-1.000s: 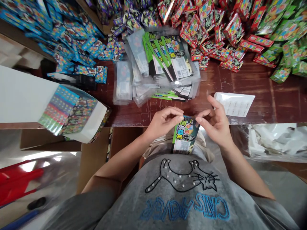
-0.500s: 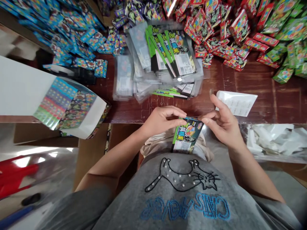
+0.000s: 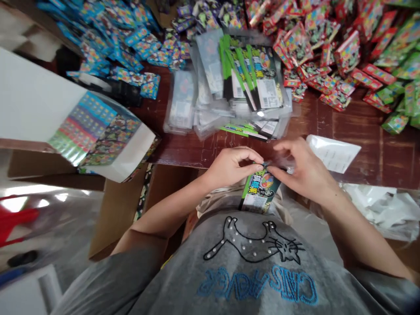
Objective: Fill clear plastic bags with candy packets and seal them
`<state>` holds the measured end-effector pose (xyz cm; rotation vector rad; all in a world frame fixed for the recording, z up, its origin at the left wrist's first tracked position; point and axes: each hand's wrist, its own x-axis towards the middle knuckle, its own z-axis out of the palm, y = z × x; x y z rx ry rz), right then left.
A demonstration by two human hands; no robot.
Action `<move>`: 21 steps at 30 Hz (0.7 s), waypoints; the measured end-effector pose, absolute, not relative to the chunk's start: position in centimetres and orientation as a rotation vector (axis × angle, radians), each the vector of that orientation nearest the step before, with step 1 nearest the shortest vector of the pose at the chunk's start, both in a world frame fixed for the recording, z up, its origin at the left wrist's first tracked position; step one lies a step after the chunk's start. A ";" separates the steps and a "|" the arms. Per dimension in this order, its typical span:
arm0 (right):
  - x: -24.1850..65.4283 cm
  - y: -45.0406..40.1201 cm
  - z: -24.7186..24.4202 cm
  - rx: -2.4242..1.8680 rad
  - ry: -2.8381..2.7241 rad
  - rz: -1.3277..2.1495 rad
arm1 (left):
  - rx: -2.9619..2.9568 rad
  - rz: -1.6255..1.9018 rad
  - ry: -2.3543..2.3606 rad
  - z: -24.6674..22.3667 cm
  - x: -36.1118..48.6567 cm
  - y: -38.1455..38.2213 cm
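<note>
A flat black-and-green printed candy bag (image 3: 260, 189) stands tilted just above my lap, its top edge toward the table. My left hand (image 3: 231, 168) pinches the top left corner between thumb and fingers. At the top edge, close beside it, my right hand (image 3: 303, 173) has its thumb against the bag and its fingers curled. Part of the top edge is hidden by the fingertips. Beyond my hands lies a pile of clear plastic sleeves and similar flat printed bags (image 3: 243, 87).
Heaps of blue (image 3: 114, 35), red (image 3: 315, 57) and green (image 3: 403, 78) candy packets cover the table's far side. A white sheet of labels (image 3: 333, 153) lies right, a display box (image 3: 105, 135) holding coloured rows of packets left. White scraps (image 3: 383, 205) sit below the table edge.
My right hand has moved left along the bag's top edge, closer to my left hand, and its raised fingers have curled in. The whole view has shifted slightly.
</note>
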<state>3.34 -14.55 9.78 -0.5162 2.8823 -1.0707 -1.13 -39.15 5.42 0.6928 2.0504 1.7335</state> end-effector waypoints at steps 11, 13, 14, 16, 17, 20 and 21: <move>-4.5 -21.3 7.7 -0.827 2.804 -0.906 | 0.147 1.945 2.401 1.4 -0.8 -51.2; -6.6 -24.2 7.8 -0.870 2.882 -0.890 | -0.003 1.939 2.517 0.6 -1.9 -55.9; -7.6 -25.8 7.6 -0.926 2.902 -0.815 | -0.033 1.926 2.535 0.1 -2.6 -57.9; -9.6 -29.3 6.7 -1.070 2.855 -0.596 | -0.028 1.875 2.572 -1.0 -4.1 -61.1; -10.4 -31.0 5.9 -1.120 2.825 -0.497 | -0.011 1.832 2.612 -1.4 -4.9 -62.3; -12.5 -35.4 3.3 -1.155 2.799 -0.316 | -0.002 1.707 2.783 -2.5 -7.1 -64.3; -12.9 -36.4 2.5 -1.145 2.793 -0.284 | -0.019 1.683 2.828 -2.8 -7.8 -64.8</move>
